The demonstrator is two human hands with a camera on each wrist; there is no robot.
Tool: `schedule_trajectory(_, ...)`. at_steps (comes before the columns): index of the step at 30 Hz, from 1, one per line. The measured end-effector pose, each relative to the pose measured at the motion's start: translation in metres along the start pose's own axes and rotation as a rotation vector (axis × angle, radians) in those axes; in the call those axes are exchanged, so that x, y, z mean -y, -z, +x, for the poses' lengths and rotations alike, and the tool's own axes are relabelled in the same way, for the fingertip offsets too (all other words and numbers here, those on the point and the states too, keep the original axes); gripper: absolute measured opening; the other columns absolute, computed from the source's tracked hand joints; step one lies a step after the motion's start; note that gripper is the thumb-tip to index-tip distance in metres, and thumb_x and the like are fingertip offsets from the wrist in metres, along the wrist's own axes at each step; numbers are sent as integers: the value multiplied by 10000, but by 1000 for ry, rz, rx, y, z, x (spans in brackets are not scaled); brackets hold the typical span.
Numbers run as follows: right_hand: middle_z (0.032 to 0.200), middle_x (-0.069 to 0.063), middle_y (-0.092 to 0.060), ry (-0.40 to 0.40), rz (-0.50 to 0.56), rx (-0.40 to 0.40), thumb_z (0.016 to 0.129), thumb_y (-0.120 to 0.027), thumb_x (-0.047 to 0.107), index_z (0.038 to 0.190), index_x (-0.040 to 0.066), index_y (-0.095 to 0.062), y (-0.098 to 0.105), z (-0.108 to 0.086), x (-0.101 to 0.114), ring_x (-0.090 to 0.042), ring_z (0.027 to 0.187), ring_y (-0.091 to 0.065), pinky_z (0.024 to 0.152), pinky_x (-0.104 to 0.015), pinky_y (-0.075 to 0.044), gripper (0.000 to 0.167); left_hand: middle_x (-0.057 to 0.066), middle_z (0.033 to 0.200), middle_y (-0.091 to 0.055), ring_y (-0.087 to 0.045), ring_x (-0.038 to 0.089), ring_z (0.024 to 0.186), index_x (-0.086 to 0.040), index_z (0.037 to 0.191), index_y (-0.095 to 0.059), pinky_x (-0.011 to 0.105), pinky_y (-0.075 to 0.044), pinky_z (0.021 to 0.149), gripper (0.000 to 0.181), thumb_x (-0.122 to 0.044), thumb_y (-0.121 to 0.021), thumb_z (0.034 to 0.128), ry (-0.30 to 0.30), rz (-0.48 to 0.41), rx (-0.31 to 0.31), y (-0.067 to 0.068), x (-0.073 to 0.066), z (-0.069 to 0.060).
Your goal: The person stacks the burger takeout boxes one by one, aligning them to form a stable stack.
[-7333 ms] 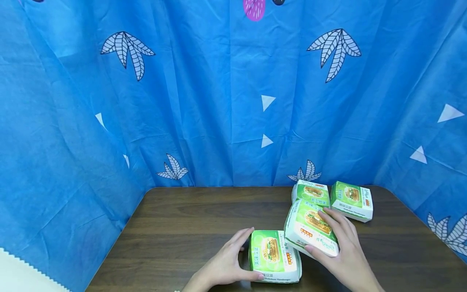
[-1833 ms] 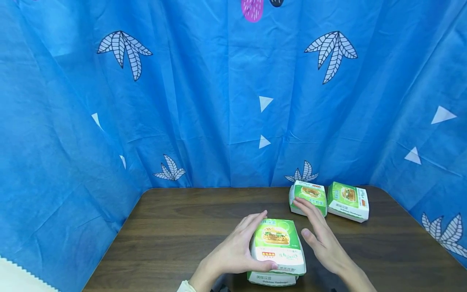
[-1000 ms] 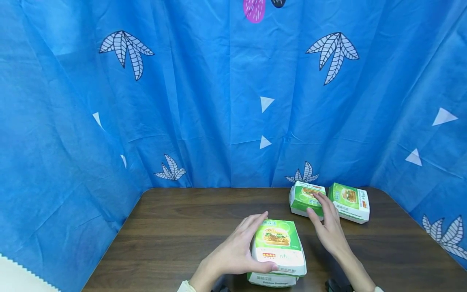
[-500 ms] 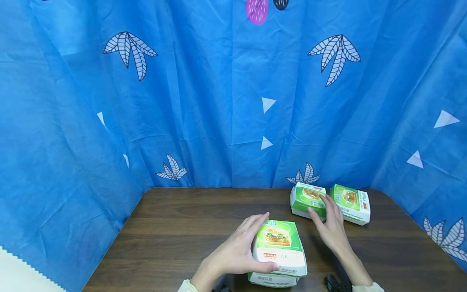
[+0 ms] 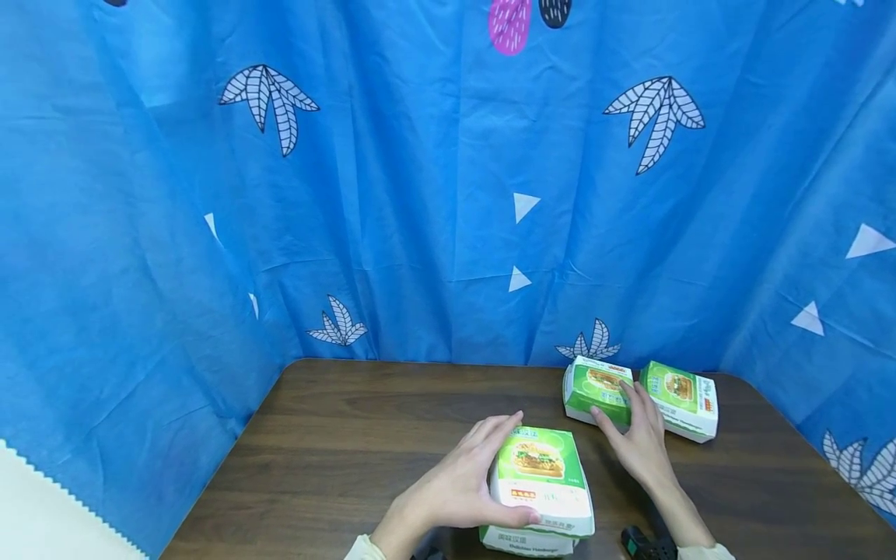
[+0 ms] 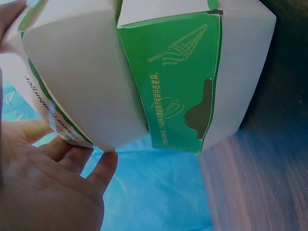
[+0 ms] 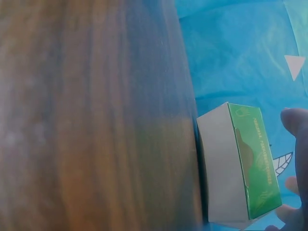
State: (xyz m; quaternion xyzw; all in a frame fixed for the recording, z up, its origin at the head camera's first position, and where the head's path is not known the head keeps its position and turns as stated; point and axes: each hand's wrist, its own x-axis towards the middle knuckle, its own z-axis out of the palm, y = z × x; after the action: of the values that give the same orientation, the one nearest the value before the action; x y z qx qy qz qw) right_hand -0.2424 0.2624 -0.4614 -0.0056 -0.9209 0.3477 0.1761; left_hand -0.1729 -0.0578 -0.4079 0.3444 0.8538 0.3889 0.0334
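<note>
Background: blue curtain printed with leaves and triangles, hanging behind a dark wood-grain table.
Stack: two green-and-white burger boxes near the table's front; the upper box sits slightly off-line, overhanging the lower box at the right.
Left hand: grips the upper box from its left, thumb along the near edge, fingers reaching to the far edge.
Right hand: spread at the near right corner of the far box, thumb before it, fingertips over its top; whether it truly grasps cannot be told.
Far box: rests on the table near the curtain, beside the corner box.
Black device: beside the right wrist, partly cut off by the frame.
Risk at the stack: a sideways push from the left hand could slide the upper box farther off its support.
Risk at the far box: a hold on one corner only could let it twist, or knock the corner box; too hard a pinch could dent the seemingly light card.
</note>
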Motion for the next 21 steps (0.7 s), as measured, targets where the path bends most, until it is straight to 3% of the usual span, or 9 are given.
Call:
schedule_trajectory(12, 1646, -372, -42, -64, -17, 68, 991, -658, 455, 1617, -8, -200, -6, 5, -11, -622, 1482, -77, 1126, -787, -161, 903, -118, 1595, -338, -381, 104, 1367, -375, 1640, -190, 431, -462, 1088, 1069, -637, -786, 793, 34, -4, 12, 0, 1, 0)
schedule_trajectory(21, 1627, -392, -101, -27, -7, 28, 995, -684, 368, 1590, -26, -249, -8, 5, -18, -596, 1483, -156, 1135, -752, -211, 836, -119, 1598, -334, -379, 101, 1365, -381, 1640, -181, 446, -457, 1096, 1074, -646, -782, 790, 41, -7, 16, 0, 1, 1)
